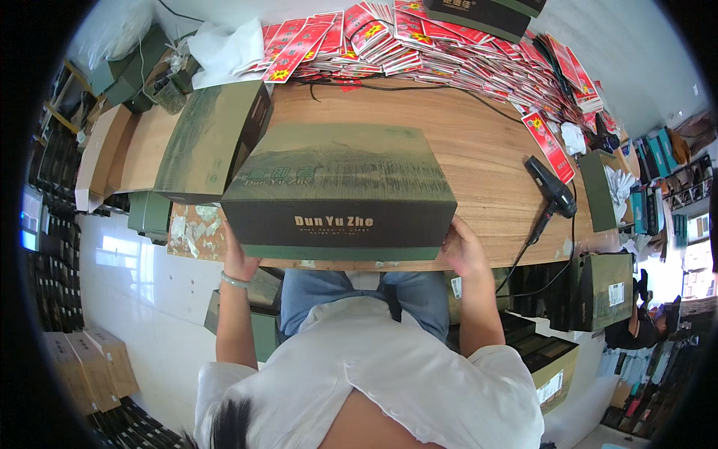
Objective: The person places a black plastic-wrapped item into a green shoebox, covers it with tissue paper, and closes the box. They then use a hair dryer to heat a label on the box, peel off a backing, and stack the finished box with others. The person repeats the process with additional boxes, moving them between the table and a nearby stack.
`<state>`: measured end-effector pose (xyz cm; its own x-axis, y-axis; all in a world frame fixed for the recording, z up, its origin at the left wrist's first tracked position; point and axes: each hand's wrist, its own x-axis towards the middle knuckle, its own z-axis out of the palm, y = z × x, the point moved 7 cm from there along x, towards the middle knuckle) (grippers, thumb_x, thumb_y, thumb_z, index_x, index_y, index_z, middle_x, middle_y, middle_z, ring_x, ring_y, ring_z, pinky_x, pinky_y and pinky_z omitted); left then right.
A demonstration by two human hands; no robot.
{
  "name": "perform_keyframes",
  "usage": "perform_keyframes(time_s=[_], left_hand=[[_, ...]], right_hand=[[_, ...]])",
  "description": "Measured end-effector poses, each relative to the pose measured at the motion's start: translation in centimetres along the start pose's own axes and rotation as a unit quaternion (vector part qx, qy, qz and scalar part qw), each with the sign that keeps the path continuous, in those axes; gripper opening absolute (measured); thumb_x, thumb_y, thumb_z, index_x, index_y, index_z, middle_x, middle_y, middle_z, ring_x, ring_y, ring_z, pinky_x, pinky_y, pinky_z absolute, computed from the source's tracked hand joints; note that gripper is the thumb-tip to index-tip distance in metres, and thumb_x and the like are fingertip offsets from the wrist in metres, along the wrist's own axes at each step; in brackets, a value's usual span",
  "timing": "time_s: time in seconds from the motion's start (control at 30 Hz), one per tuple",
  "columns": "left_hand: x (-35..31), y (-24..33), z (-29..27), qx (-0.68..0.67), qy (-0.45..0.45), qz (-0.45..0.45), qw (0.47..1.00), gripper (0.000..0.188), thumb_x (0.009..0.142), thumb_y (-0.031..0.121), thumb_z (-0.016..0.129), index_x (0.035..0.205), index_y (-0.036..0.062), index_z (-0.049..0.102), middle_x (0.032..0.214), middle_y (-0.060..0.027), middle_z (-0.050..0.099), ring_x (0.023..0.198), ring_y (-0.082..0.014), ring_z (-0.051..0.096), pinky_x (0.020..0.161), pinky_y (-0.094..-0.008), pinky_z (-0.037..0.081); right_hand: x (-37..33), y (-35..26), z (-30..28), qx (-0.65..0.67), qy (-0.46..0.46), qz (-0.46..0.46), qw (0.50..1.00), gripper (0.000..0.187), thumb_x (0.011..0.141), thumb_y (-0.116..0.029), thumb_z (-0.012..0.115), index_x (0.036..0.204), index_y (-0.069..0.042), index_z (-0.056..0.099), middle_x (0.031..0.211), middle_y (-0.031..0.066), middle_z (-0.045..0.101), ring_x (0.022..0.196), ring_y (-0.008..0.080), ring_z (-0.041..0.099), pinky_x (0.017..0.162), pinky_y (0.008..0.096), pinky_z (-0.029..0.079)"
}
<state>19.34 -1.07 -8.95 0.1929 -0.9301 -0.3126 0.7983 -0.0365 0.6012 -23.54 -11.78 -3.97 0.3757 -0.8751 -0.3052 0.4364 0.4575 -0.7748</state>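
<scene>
A closed green and dark brown shoebox (340, 168) is held between both hands at the front edge of the wooden table. My left hand (238, 258), with a pale bangle on the wrist, grips its lower left end. At the lower right end my right hand (465, 249) is pressed to the box, thumb at the side. The fingertips of both hands are partly hidden behind or under it. A second shoebox (198, 138) of the same pattern lies to the left, close beside the held one.
Red printed cards (419, 45) are heaped along the table's back. A black hair dryer (552, 191) with its cord lies at the right, near an open green box (598, 187). Cartons (86, 367) stand on the floor at left. Another person (636, 325) is at the far right.
</scene>
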Motion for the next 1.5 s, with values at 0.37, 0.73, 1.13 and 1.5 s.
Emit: perform_keyframes(time_s=[0.37, 0.73, 1.13, 1.5], left_hand=[[0.2, 0.3, 1.6, 0.467, 0.094, 0.003, 0.879, 0.054, 0.086, 0.003, 0.047, 0.139, 0.0028, 0.042, 0.115, -0.0038, 0.057, 0.092, -0.0100, 0.052, 0.075, -0.0231, 0.043], [-3.1, 1.5, -3.1, 0.382, 0.102, 0.041, 0.917, 0.048, 0.087, 0.004, 0.046, 0.136, 0.0070, 0.044, 0.119, -0.0073, 0.057, 0.099, -0.0179, 0.059, 0.072, -0.0267, 0.052], [-5.7, 1.8, 0.4, 0.361, 0.105, 0.095, 0.922, 0.076, 0.080, 0.001, 0.041, 0.150, 0.0249, 0.025, 0.147, -0.0108, 0.035, 0.122, -0.0305, 0.048, 0.088, -0.0385, 0.052], [-7.1, 3.0, -7.8, 0.407, 0.203, 0.088, 0.887, 0.059, 0.083, 0.012, 0.051, 0.141, 0.0154, 0.040, 0.142, -0.0128, 0.038, 0.117, -0.0322, 0.051, 0.087, -0.0465, 0.052]], right_hand=[[9.2, -13.7, 10.7, 0.506, -0.302, 0.022, 0.807, 0.052, 0.101, -0.028, 0.041, 0.131, 0.014, 0.036, 0.126, 0.0255, 0.053, 0.120, 0.0301, 0.052, 0.100, 0.0391, 0.046], [25.2, -6.8, 12.3, 0.049, -0.067, -0.059, 0.995, 0.077, 0.094, -0.061, 0.034, 0.148, -0.007, 0.022, 0.151, 0.0165, 0.029, 0.138, 0.0323, 0.027, 0.110, 0.0471, 0.027], [3.4, -11.8, -14.0, -0.666, 0.452, -0.185, 0.564, 0.047, 0.081, -0.022, 0.062, 0.124, -0.005, 0.053, 0.130, 0.0236, 0.047, 0.126, 0.0433, 0.036, 0.105, 0.0521, 0.026], [-1.3, -13.7, -34.0, -0.614, 0.568, -0.004, 0.548, 0.065, 0.096, -0.029, 0.044, 0.151, -0.015, 0.014, 0.151, 0.0319, 0.004, 0.136, 0.0551, 0.009, 0.109, 0.0622, 0.014]])
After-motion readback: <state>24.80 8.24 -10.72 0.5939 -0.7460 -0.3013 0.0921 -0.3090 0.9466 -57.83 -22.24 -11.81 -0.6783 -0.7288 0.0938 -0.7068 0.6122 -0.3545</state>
